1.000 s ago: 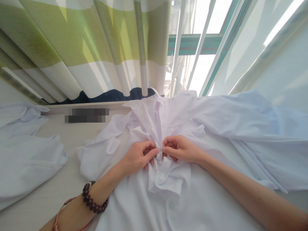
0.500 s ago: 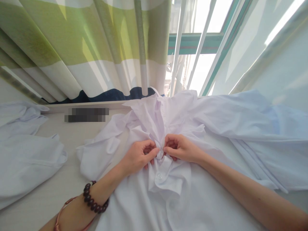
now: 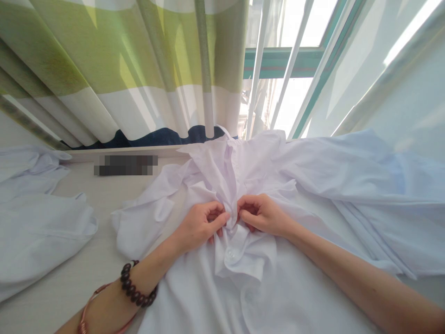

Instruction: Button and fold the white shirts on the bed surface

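Observation:
A white shirt (image 3: 313,185) lies spread and rumpled on the pale table (image 3: 86,273). My left hand (image 3: 200,225) and my right hand (image 3: 262,214) meet at the middle of the shirt's front. Both pinch the fabric of the placket, fingertips nearly touching each other. A small white button (image 3: 230,253) shows on the fold just below them. My left wrist wears a dark bead bracelet (image 3: 134,290) and a thin red cord.
Another white garment (image 3: 38,227) lies crumpled at the table's left. A green, white and navy striped curtain (image 3: 132,69) hangs behind the table. A window with white bars (image 3: 288,69) is at the back right.
My hands have shifted slightly upward on the fabric and stay pinched together. The fold with the button has barely moved.

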Demonstrator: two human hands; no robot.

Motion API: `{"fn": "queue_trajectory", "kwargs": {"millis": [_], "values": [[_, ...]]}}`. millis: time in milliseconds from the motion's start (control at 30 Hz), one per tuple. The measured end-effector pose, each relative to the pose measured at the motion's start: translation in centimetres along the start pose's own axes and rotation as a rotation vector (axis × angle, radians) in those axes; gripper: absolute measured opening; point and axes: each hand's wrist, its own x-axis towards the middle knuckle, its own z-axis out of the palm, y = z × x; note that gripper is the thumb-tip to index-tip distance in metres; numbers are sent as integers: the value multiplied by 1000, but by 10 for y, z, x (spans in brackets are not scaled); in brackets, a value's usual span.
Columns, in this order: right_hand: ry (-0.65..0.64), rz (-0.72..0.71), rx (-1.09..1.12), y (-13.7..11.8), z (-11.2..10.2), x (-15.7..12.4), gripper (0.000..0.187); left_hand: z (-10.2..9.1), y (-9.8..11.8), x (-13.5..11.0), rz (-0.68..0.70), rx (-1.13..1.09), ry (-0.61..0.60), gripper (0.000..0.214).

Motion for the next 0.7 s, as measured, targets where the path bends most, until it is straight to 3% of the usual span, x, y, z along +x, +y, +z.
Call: {"fn": "queue_trajectory", "kwargs": {"millis": [233, 700], "values": [[3, 45, -45, -5, 0, 0, 2, 0, 1, 0, -4, -17, 0, 23], [-72, 96, -23, -5, -5, 0, 14, -4, 1, 1, -11, -38, -30, 24]]}}
